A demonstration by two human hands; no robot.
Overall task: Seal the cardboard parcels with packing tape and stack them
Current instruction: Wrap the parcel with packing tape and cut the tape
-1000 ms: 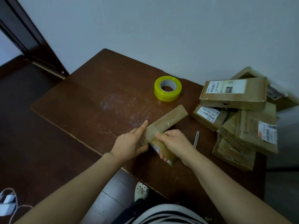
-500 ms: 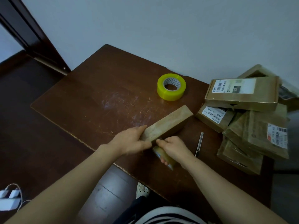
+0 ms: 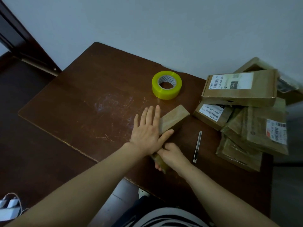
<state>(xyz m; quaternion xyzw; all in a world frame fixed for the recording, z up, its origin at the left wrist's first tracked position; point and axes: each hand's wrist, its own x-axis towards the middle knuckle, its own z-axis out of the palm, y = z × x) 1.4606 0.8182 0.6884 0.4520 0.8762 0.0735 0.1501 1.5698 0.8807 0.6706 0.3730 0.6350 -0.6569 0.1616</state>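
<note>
Lays the left grip (image 3: 147,130) flat, fingers straight and slightly spread, palm against the left side of the narrow brown parcel (image 3: 173,119), thumb across its top. Curls the right grip (image 3: 170,154) round the parcel's near end, fingertips wrapped underneath. Keeps the parcel slantwise on the tabletop (image 3: 82,104) near the front edge, far end pointing between the yellow-green tape roll (image 3: 166,85) and the heap of labelled parcels (image 3: 246,128) at the right. Leaves a slim utility knife (image 3: 197,146) lying flat just right of the right grip, not touching it.
</note>
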